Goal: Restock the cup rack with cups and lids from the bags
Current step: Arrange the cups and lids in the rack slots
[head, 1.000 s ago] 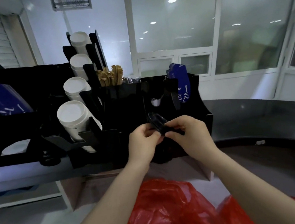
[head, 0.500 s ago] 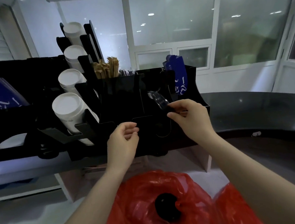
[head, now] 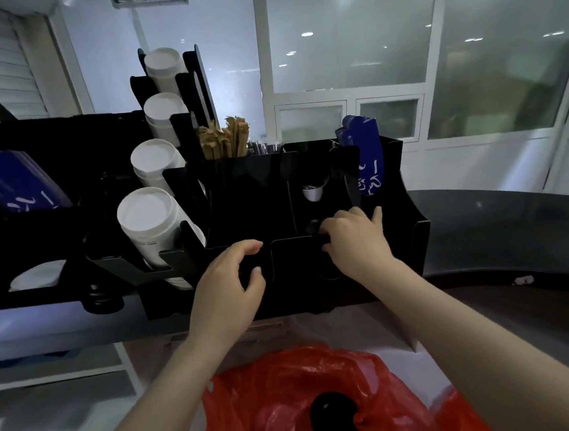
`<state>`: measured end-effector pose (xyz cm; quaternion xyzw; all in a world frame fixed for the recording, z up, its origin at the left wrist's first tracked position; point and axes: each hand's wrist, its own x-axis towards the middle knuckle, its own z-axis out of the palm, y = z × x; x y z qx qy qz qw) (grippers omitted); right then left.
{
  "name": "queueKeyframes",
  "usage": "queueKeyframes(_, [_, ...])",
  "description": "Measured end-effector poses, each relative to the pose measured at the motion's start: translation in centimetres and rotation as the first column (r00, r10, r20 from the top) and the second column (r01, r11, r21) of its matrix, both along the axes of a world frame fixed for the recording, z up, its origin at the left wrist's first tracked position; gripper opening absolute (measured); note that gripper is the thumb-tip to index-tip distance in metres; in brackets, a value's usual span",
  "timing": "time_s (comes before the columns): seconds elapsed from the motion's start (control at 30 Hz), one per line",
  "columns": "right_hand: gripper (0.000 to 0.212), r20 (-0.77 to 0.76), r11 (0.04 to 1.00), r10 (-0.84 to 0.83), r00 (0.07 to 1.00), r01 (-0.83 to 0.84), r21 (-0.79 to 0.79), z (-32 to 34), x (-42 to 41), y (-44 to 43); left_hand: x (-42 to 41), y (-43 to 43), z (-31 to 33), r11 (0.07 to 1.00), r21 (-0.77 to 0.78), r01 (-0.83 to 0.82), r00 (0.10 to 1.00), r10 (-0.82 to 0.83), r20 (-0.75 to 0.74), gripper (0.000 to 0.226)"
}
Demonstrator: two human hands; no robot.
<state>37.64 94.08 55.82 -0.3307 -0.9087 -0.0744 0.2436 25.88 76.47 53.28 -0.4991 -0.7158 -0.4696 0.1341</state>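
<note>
The black cup rack (head: 416,238) stands on the counter in front of me. Several stacks of white cups (head: 151,220) lie stepped in its left slots. My right hand (head: 356,243) reaches into the front right compartment, its fingers curled round a black lid (head: 313,227) that barely shows against the dark rack. My left hand (head: 227,285) hovers in front of the rack's middle divider, fingers loosely curled and holding nothing. Below my arms lies an open red plastic bag (head: 278,401) with more black lids (head: 333,417) showing in its mouth.
Wooden stirrers (head: 225,141) and blue packets (head: 367,160) stand in the rack's top compartments, and a small white cup (head: 312,192) sits in a rear slot. A dark curved counter (head: 504,227) runs right. A second black holder with blue packets (head: 12,191) stands left.
My right hand has lowered the black lid from above the compartment down into the rack. My left hand, which let go of the lid earlier, has risen slightly toward the rack front.
</note>
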Motion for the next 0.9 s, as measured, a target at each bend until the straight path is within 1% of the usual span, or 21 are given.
queueKeyframes(0.07, [0.020, 0.075, 0.999, -0.019, 0.997, 0.015, 0.047, -0.9, -0.1, 0.3, -0.2, 0.2, -0.2, 1.000, -0.004, 0.003, 1.000, -0.003, 0.003, 0.034])
queueKeyframes(0.13, [0.019, 0.106, 0.997, -0.008, 0.994, 0.000, 0.081, -1.4, 0.0, 0.7, -0.3, 0.6, -0.4, 1.000, -0.008, 0.006, 1.000, -0.006, 0.007, 0.033])
queueKeyframes(0.33, [0.025, 0.149, 0.990, 0.022, 0.989, -0.042, 0.132, -2.0, 0.7, 0.9, 0.1, 2.0, -0.9, 0.999, -0.024, 0.032, 0.999, -0.032, 0.010, 0.032])
queueKeyframes(0.47, [0.029, 0.212, 0.987, 0.033, 0.977, -0.065, 0.146, -2.1, 1.0, 0.7, 0.4, 2.6, -1.4, 0.998, -0.047, 0.048, 0.999, -0.049, -0.005, 0.033])
queueKeyframes(0.57, [0.027, 0.220, 0.984, 0.038, 0.975, -0.075, 0.162, -1.9, 1.6, 0.6, 0.6, 3.1, -1.6, 0.996, -0.077, 0.040, 0.996, -0.046, -0.072, 0.033])
queueKeyframes(0.63, [0.024, 0.229, 0.982, 0.028, 0.973, -0.070, 0.178, -2.2, 2.2, 0.6, 0.8, 3.5, -1.5, 0.998, -0.070, 0.007, 0.991, -0.017, -0.135, 0.033])
queueKeyframes(0.7, [0.026, 0.246, 0.978, 0.017, 0.969, -0.067, 0.195, -2.6, 2.6, 0.5, 1.2, 3.9, -1.5, 0.998, -0.054, -0.008, 0.982, -0.003, -0.191, 0.033])
queueKeyframes(0.8, [0.033, 0.294, 0.970, -0.002, 0.956, -0.070, 0.232, -2.7, 2.6, 0.2, 2.0, 4.6, -1.7, 0.997, -0.077, 0.019, 0.957, -0.040, -0.287, 0.036])
queueKeyframes(0.9, [0.037, 0.304, 0.965, -0.009, 0.953, -0.071, 0.251, -2.7, 2.5, 0.2, 2.9, 5.4, -1.8, 0.990, -0.133, 0.034, 0.928, -0.080, -0.364, 0.039])
